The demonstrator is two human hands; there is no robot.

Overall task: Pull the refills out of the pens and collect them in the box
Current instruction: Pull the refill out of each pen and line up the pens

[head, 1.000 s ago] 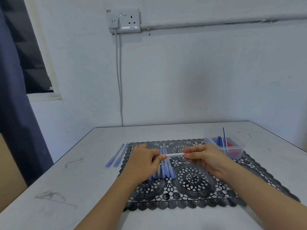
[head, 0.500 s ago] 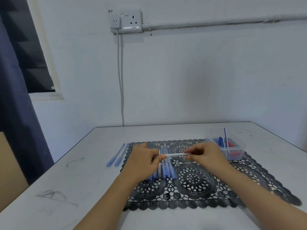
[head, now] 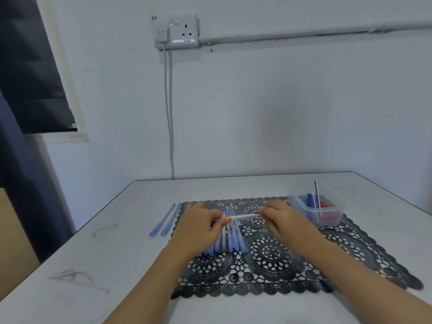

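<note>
I hold a clear pen point(head: 244, 216) level above a black lace mat point(head: 275, 256). My left hand point(head: 201, 226) pinches its left end and my right hand point(head: 284, 219) pinches its right end. Under my hands a row of several blue pens point(head: 233, 239) lies on the mat, partly hidden by my left hand. A clear plastic box point(head: 316, 210) stands at the mat's far right corner with blue and red refills in it, one thin refill sticking up.
Two blue pens point(head: 164, 220) lie on the white table point(head: 105, 253) just left of the mat. A wall with a socket point(head: 176, 30) and a hanging cable rises behind the table. A dark curtain hangs at the left.
My hands and the clear pen stay in nearly the same place; the right hand's fingers have shifted slightly along the pen's right end.
</note>
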